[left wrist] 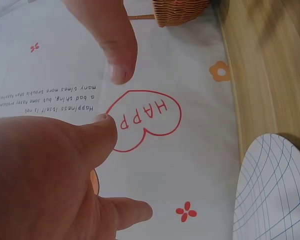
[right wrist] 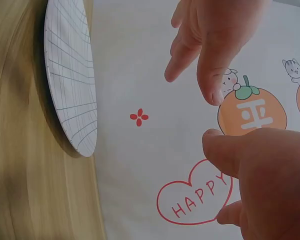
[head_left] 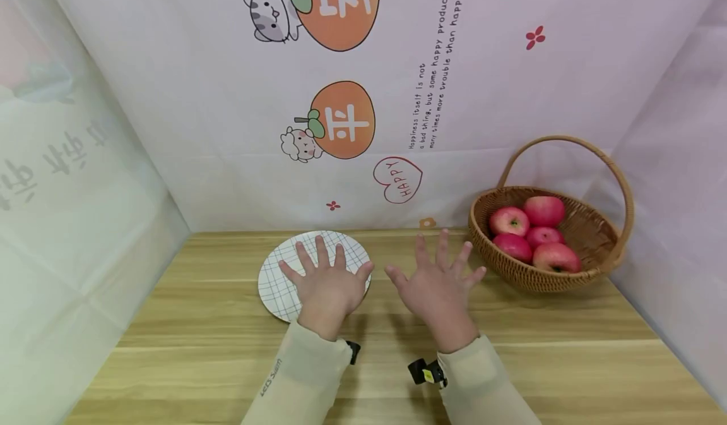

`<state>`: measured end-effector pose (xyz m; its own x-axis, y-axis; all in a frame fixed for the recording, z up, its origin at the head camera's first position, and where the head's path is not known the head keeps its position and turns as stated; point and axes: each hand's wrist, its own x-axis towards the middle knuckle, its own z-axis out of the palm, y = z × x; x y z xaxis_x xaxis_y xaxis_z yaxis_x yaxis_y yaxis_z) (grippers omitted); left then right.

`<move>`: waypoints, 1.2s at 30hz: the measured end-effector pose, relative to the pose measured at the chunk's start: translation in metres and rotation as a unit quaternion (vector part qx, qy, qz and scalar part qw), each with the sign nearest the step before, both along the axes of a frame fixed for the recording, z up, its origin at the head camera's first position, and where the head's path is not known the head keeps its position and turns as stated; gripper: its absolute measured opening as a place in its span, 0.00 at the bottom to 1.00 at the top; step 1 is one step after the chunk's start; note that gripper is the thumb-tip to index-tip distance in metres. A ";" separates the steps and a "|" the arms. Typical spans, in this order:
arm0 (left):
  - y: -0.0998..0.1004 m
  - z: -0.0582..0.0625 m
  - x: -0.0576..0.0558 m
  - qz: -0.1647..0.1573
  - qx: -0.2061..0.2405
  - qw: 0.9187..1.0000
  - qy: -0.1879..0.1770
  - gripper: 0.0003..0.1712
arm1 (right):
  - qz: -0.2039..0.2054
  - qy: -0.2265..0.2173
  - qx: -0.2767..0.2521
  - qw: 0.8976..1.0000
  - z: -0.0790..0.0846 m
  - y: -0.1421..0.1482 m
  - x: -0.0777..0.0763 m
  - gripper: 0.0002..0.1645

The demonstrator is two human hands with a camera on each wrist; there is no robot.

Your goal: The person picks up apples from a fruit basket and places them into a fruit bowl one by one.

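Observation:
Both hands are held out over the table with fingers spread and nothing in them. In the head view my left hand overlaps a round white plate with a blue grid pattern. To its right, my right hand hovers between the plate and a wicker basket. Several red apples lie in that basket, which has a tall arched handle. The left wrist view shows the plate at the lower right and part of the basket at the top. From the right wrist, the plate appears at the upper left.
The wooden table meets a white printed cloth behind it, with orange fruit drawings and a red heart. More pale cloth hangs at the left and right sides. Small black cameras sit at the wrists.

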<state>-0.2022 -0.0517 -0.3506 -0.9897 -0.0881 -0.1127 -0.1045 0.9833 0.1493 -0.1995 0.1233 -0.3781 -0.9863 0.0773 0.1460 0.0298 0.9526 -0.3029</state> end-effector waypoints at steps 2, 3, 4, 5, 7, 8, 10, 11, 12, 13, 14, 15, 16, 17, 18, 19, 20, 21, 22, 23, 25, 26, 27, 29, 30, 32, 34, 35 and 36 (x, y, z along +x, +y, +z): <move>-0.001 0.001 0.000 0.001 0.000 1.000 -0.002 0.48 | 0.003 0.003 0.006 1.000 0.000 0.002 0.001 0.61; -0.002 0.001 0.000 0.001 -0.001 1.000 -0.004 0.48 | 0.005 0.005 0.009 1.000 0.000 0.003 0.002 0.61; -0.003 0.001 -0.001 0.002 -0.003 1.000 -0.005 0.49 | 0.007 0.008 0.012 1.000 0.000 0.004 0.003 0.62; -0.003 0.002 -0.001 0.003 -0.005 1.000 -0.005 0.49 | 0.009 0.011 0.016 1.000 0.000 0.005 0.003 0.62; -0.005 0.002 -0.001 0.003 -0.007 1.000 -0.004 0.49 | 0.015 0.019 0.019 1.000 0.002 0.007 0.005 0.62; -0.005 0.003 -0.001 0.003 -0.008 1.000 -0.004 0.49 | 0.018 0.025 0.020 0.999 0.004 0.008 0.006 0.62; -0.005 0.003 -0.001 0.002 -0.008 1.000 -0.003 0.49 | 0.024 0.046 0.016 0.999 0.008 0.010 0.007 0.61; -0.005 0.004 -0.001 0.002 -0.008 1.000 -0.003 0.49 | 0.029 0.061 0.010 0.998 0.012 0.012 0.009 0.60; -0.005 0.004 0.000 0.001 -0.007 1.000 -0.004 0.48 | 0.035 0.081 0.003 0.996 0.016 0.013 0.010 0.60; -0.005 0.004 0.000 0.000 -0.007 1.000 -0.004 0.48 | 0.040 0.105 -0.005 0.994 0.021 0.015 0.012 0.60; -0.005 0.004 0.000 -0.001 -0.007 1.000 -0.004 0.48 | 0.047 0.135 -0.014 0.990 0.027 0.016 0.014 0.61; -0.005 0.005 0.001 -0.002 -0.008 1.000 -0.004 0.48 | 0.055 0.168 -0.024 0.984 0.032 0.019 0.016 0.61; -0.005 0.005 0.001 -0.003 -0.009 1.000 -0.004 0.48 | 0.066 0.201 -0.034 0.977 0.038 0.021 0.019 0.62; -0.005 0.005 0.002 -0.004 -0.008 1.000 -0.003 0.48 | 0.080 0.237 -0.041 0.967 0.044 0.025 0.022 0.63; -0.005 0.006 0.002 -0.005 -0.008 1.000 -0.003 0.48 | 0.096 0.279 -0.043 0.955 0.049 0.029 0.023 0.63; -0.005 0.006 0.003 -0.005 -0.008 1.000 -0.002 0.48 | 0.113 0.319 -0.045 0.940 0.054 0.033 0.025 0.63; -0.005 0.007 0.003 -0.006 -0.007 1.000 -0.002 0.48 | 0.127 0.356 -0.043 0.925 0.060 0.038 0.026 0.63; -0.005 0.007 0.004 -0.006 -0.005 1.000 -0.003 0.48 | 0.141 0.391 -0.043 0.908 0.066 0.043 0.027 0.62; -0.006 0.008 0.004 -0.006 -0.004 1.000 -0.003 0.48 | 0.153 0.423 -0.042 0.892 0.072 0.048 0.028 0.62; -0.006 0.009 0.005 -0.006 -0.004 1.000 -0.003 0.48 | 0.159 0.455 -0.041 0.875 0.078 0.053 0.029 0.61; -0.007 0.010 0.006 -0.006 -0.006 1.000 -0.003 0.48 | 0.151 0.508 -0.055 0.846 0.090 0.063 0.030 0.60; -0.008 0.011 0.006 -0.005 -0.005 1.000 -0.003 0.48 | 0.142 0.534 -0.068 0.831 0.096 0.069 0.030 0.57; -0.008 0.012 0.006 -0.005 -0.007 1.000 -0.002 0.49 | 0.127 0.559 -0.081 0.815 0.101 0.076 0.031 0.58; -0.009 0.013 0.007 -0.005 -0.009 1.000 -0.001 0.49 | 0.089 0.585 -0.105 0.800 0.111 0.092 0.032 0.59; -0.009 0.014 0.007 -0.005 -0.009 1.000 -0.001 0.49 | 0.070 0.594 -0.114 0.793 0.114 0.102 0.033 0.61; -0.009 0.014 0.007 -0.006 -0.009 1.000 -0.001 0.49 | 0.040 0.605 -0.129 0.785 0.119 0.123 0.032 0.67; -0.009 0.014 0.006 -0.007 -0.009 1.000 -0.001 0.49 | 0.012 0.574 -0.132 0.808 0.123 0.146 0.036 0.77; -0.009 0.015 0.006 -0.007 -0.009 1.000 -0.001 0.49 | 0.001 0.558 -0.134 0.819 0.125 0.157 0.038 0.79; -0.010 0.015 0.006 -0.007 -0.009 1.000 0.000 0.49 | -0.008 0.538 -0.132 0.833 0.126 0.167 0.040 0.82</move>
